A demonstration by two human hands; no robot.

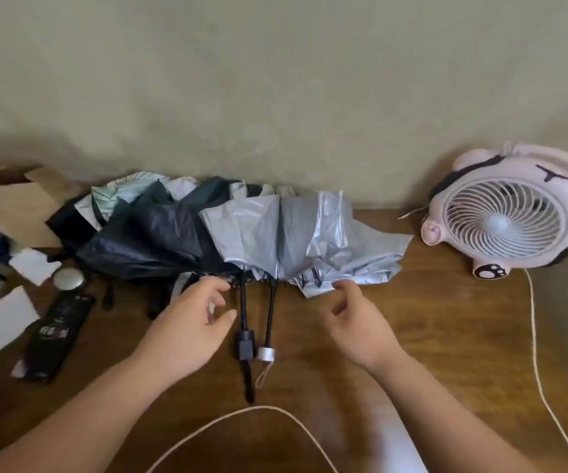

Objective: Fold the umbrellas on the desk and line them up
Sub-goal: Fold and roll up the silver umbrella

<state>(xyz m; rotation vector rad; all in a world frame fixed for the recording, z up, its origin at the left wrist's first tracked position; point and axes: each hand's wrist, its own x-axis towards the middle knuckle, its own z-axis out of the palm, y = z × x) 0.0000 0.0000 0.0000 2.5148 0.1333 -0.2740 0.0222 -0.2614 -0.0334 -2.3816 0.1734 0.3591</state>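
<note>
Several collapsed umbrellas lie heaped against the wall on the wooden desk (446, 336). A silver-grey umbrella (296, 233) lies at the right of the heap, a black umbrella (149, 240) at the left, with a pale green striped one (118, 196) behind it. Two dark shafts point toward me, ending in a black handle (244, 344) and a silver handle (267, 354). My left hand (193, 319) hovers with loosely curled fingers just left of the shafts, holding nothing. To the right of them my right hand (357, 312) has its fingertips at the silver canopy's front edge; a grip is not evident.
A pink desk fan (511, 216) stands at the right, its white cord (535, 353) trailing down the desk and looping across the front. At the left lie a black remote-like case (60, 332), a round silver disc (68, 278), white papers (2, 319) and a brown paper bag (13, 203).
</note>
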